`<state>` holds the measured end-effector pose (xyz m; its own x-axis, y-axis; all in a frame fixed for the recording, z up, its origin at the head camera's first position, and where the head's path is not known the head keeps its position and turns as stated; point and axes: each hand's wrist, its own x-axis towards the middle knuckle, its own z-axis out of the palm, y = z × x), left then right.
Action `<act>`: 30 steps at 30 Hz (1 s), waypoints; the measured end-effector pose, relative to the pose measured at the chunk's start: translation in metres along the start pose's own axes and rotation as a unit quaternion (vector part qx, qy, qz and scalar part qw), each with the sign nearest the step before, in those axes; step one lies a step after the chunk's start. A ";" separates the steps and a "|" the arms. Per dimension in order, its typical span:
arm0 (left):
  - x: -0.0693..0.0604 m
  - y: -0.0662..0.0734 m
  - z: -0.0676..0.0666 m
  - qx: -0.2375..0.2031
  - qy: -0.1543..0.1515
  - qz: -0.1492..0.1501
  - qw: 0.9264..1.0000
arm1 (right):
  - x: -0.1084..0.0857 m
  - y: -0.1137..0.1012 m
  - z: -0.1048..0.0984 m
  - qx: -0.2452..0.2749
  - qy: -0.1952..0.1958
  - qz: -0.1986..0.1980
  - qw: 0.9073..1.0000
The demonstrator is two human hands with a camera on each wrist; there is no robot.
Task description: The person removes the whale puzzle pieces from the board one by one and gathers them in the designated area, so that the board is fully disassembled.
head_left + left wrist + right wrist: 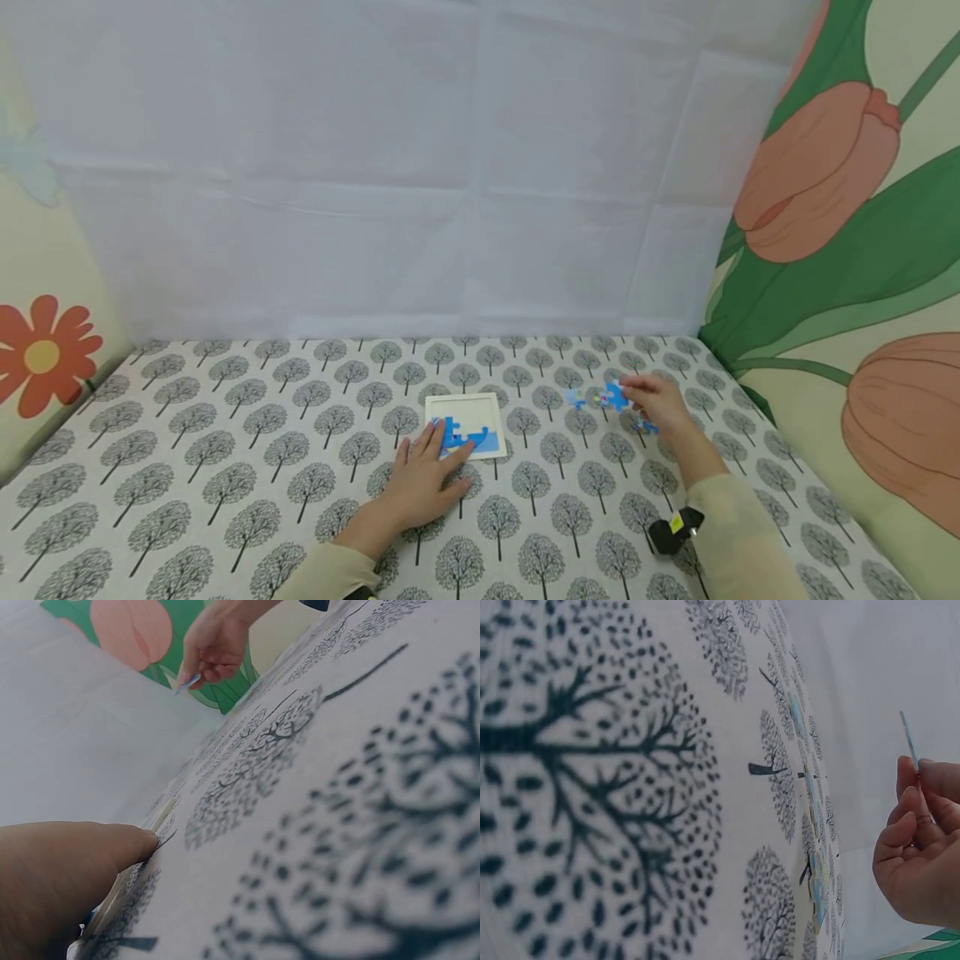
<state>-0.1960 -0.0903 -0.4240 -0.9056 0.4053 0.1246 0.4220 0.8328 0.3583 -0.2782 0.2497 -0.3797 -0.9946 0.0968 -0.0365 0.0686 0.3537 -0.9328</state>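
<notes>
A blue puzzle piece (617, 396) is pinched between the thumb and fingertips of my right hand (660, 404), raised above the cloth; the right wrist view shows the piece (909, 740) edge-on in the hand (922, 847). My left hand (423, 487) rests with spread fingers on the lower left of a white puzzle tray (468, 405). Blue pieces (474, 438) lie in the lower part of the tray. In the left wrist view, my left hand (67, 877) touches the tray's edge, and my right hand (217, 645) is held up with the piece (187, 685).
Loose puzzle pieces (575, 398) lie on the tree-patterned cloth (540, 479) right of the tray, and another blue piece (645, 427) is below my right hand. A white sheet (375, 167) hangs behind the table, with flower-painted walls at both sides.
</notes>
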 end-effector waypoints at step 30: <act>-0.001 -0.002 -0.001 0.001 0.010 0.013 1.000 | 0.000 0.026 0.003 -0.045 0.002 0.000 0.999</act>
<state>-0.1955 -0.0926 -0.4236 -0.8952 0.4186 0.1531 0.4453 0.8233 0.3520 -0.2766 0.2556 -0.4051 -0.9943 0.1005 -0.0357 0.0763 0.4352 -0.8971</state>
